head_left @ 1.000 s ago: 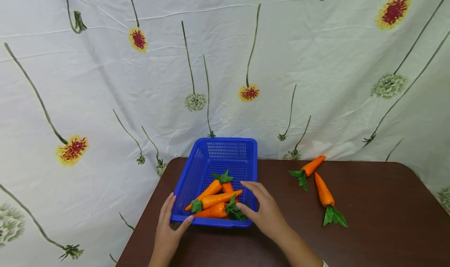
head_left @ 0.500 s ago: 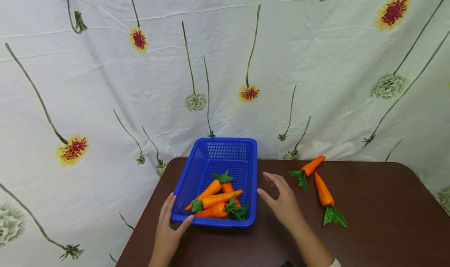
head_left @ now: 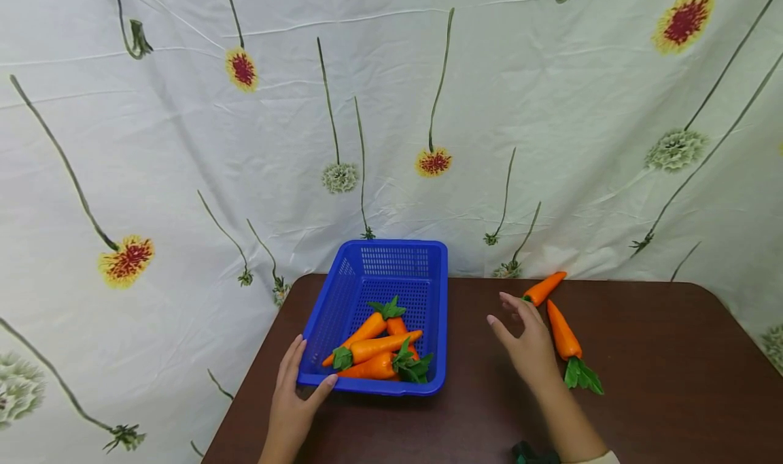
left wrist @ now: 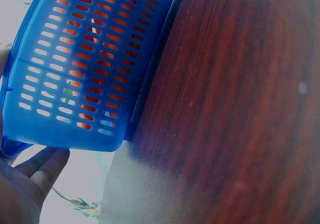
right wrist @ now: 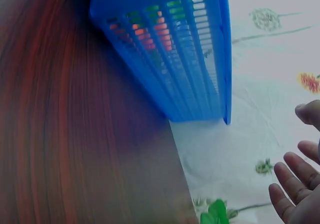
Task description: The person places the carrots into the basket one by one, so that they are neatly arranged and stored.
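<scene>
Several orange carrots (head_left: 382,346) with green leaves lie in the front half of a blue plastic basket (head_left: 443,294). My left hand (head_left: 290,399) rests on the basket's front left corner, fingers straight along the outer left wall and thumb at the front rim. In the left wrist view, the fingertips of my left hand (left wrist: 30,189) touch the basket's outside. Right of the basket, my right hand (head_left: 529,345) hovers with spread fingers and holds nothing. It covers the leaves of the farther loose carrot (head_left: 546,289). The nearer loose carrot (head_left: 564,331) lies beside that hand, leaves toward me.
The basket stands on a dark brown table (head_left: 667,362), close to its back left. A white cloth (head_left: 391,63) printed with flowers hangs behind the table. A small dark object (head_left: 533,453) shows at the bottom edge, below the right forearm.
My right hand has moved from above the carrots in the basket rightward to the loose carrots, staying empty. The left hand and the basket have stayed in place.
</scene>
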A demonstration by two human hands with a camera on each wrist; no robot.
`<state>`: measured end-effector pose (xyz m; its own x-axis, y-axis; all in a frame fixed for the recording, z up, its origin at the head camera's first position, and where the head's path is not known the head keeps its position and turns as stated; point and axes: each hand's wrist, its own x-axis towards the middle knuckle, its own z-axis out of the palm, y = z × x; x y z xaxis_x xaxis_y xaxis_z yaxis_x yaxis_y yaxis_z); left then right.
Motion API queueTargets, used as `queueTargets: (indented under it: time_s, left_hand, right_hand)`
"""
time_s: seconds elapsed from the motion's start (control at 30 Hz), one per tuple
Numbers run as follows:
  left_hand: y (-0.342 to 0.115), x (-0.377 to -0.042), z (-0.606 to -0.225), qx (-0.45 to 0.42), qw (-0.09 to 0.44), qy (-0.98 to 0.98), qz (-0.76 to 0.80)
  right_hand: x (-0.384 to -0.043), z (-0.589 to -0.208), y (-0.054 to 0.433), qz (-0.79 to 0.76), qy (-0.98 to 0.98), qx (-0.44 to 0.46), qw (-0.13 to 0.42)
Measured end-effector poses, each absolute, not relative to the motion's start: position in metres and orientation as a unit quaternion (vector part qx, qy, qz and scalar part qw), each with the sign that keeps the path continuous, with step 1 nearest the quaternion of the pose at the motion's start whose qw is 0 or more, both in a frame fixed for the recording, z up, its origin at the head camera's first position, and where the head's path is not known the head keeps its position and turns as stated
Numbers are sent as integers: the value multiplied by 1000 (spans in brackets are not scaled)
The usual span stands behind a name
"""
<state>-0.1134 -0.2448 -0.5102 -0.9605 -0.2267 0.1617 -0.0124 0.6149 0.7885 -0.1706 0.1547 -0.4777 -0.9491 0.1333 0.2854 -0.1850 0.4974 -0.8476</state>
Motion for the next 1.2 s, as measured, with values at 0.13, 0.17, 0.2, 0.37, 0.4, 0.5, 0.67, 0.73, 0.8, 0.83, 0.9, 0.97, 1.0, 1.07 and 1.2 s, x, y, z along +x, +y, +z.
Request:
queueTargets:
  time_s: [0.13, 0.17, 0.2, 0.37, 0.4, 0.5, 0.67, 0.73, 0.8, 0.83, 0.9, 0.97, 1.0, 1.07, 1.2]
  left_hand:
    - [-245, -114, -510, 67, 122, -890, -434]
    - [-245, -114, -510, 67, 122, -890, -434]
    - [-245, -114, -510, 67, 122, -890, -434]
    - [-245, -114, -510, 68, 121, -891, -432]
    - [-245, -114, -510, 68, 120, -892, -431]
    - [-245, -114, -509, 69, 118, -892, -431]
    - [-245, -113, -509, 71, 117, -892, -430]
    - [-245, -113, -509, 71, 116, -892, -431]
    - [-245, -113, -508, 71, 116, -891, -432]
    - [-245, -113, -508, 71, 116, -891, -432]
    - [-245, -113, -509, 71, 117, -891, -433]
    - [-245, -113, -509, 71, 118, -891, -433]
    - [-245, -113, -510, 72, 119, -890, -434]
    - [-245, -113, -511, 72, 121, -890, -434]
    - [-245, -114, -512, 70, 122, -889, -437]
  right_hand:
    - [-171, -481, 166, 511, -845, -3, 158]
    - [-172, -482, 169, 510, -845, -8, 161]
    - [-172, -482, 172, 511, -844, -12, 166]
    - [-174, -485, 184, 502, -841, -46, 196]
    - [-174, -485, 187, 503, -839, -51, 198]
    - [-174, -486, 194, 499, -841, -67, 198]
    - [-172, -485, 206, 506, -834, -93, 199]
    - [-172, -485, 210, 513, -829, -105, 199]
    - [-171, -486, 213, 517, -825, -115, 199]
    - [-171, -486, 215, 517, -824, -120, 200]
    - [-171, -488, 218, 516, -823, -127, 202]
    - [-171, -491, 222, 513, -823, -134, 204]
    - [-171, -492, 223, 511, -824, -137, 201]
    - [-170, -495, 227, 511, -826, -146, 190]
    - [-169, -501, 233, 513, -829, -162, 150]
